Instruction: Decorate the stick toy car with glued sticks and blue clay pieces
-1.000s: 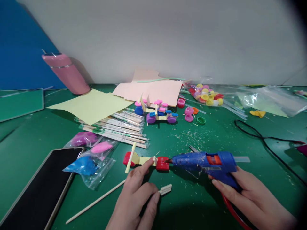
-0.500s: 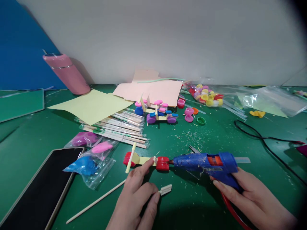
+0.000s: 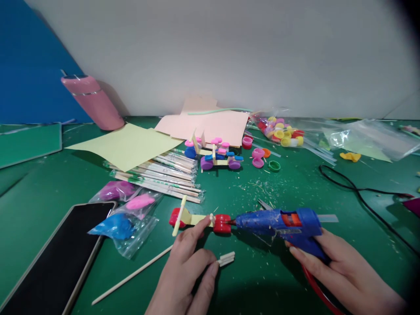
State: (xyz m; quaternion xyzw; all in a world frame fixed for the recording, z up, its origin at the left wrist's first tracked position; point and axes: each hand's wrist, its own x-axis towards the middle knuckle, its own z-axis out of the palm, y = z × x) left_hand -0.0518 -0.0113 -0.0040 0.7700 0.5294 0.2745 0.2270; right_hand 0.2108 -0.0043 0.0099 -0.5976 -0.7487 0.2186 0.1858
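1. Reference point: the red-wheeled toy car (image 3: 198, 219) lies on the green worktop (image 3: 249, 280), with the wall at 12 o'clock. All clock directions are read from this toy.
2. Left hand (image 3: 192, 267), reaching in from 6 o'clock. The index finger is extended, its tip at the small pale pegs (image 3: 212, 217) beside the car's right-hand red wheels. The thumb and a bent finger pinch a few short sticks (image 3: 227, 259) at 5 o'clock.
3. Right hand (image 3: 341, 267), at 4 o'clock. The fingers are wrapped around the handle of a blue glue gun (image 3: 278, 222); whether the trigger is squeezed cannot be told.
4. Glue gun, lying toward 3 o'clock. Its nozzle points to 9 o'clock and meets the edge of the red wheels; contact cannot be confirmed. A clear glue stick (image 3: 328, 218) protrudes from the rear.
5. Surroundings: a long stick (image 3: 131, 275) at 8 o'clock; a bag of blue clay (image 3: 114, 226) at 9; wrapped chopsticks (image 3: 157, 177) between 10 and 11; a purple-wheeled toy car (image 3: 221, 162) near 1; a bag of caps (image 3: 284, 133) between 1 and 2.
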